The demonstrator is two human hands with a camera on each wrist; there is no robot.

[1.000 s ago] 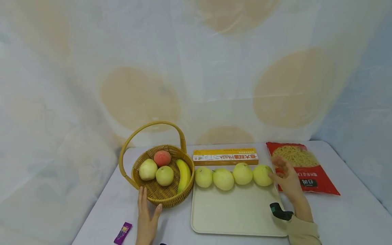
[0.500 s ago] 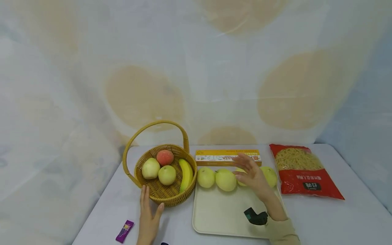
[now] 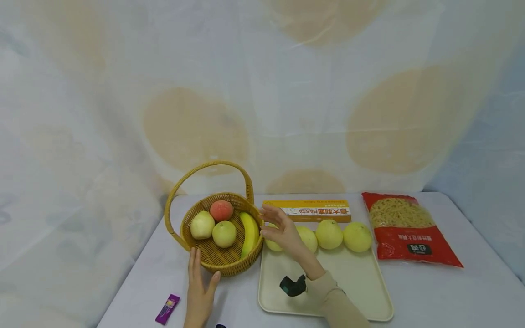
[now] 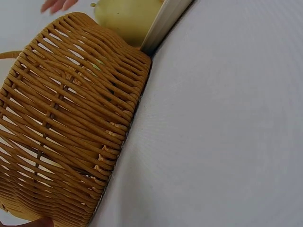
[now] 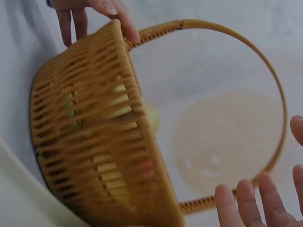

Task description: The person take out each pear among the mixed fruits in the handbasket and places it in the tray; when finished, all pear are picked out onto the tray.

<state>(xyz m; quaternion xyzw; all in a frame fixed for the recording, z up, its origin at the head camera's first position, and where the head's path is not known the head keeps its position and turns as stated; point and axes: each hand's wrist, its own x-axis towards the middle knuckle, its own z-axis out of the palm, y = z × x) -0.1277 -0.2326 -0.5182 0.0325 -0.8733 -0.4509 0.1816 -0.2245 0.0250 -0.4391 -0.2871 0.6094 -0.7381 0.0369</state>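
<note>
A wicker basket (image 3: 229, 269) with a tall handle holds a peach (image 3: 221, 211), a banana (image 3: 248, 237), a pale round fruit (image 3: 202, 224) and a greenish round fruit (image 3: 224, 234). My left hand (image 3: 199, 291) is at its front-left rim, fingers straight and thumb spread. In the right wrist view, that hand's fingers (image 5: 123, 23) lie against the rim by the handle's base. My right hand (image 3: 285, 233) is beside the basket's right rim, with spread fingers and nothing held. It partly covers the yellow-green fruits on the tray, including the leftmost one (image 3: 272, 245).
A cream tray (image 3: 365, 291) bears a row of several yellow-green fruits (image 3: 357, 237) along its far edge. Behind it lies a pasta box (image 3: 307, 211). To the right is a red pasta bag (image 3: 414, 241). A small purple packet (image 3: 167, 309) lies at front left.
My right hand has swept left from the rightmost fruit on the tray, over the row, to the basket's right rim. The left hand stays at the basket; the view has shifted slightly.
</note>
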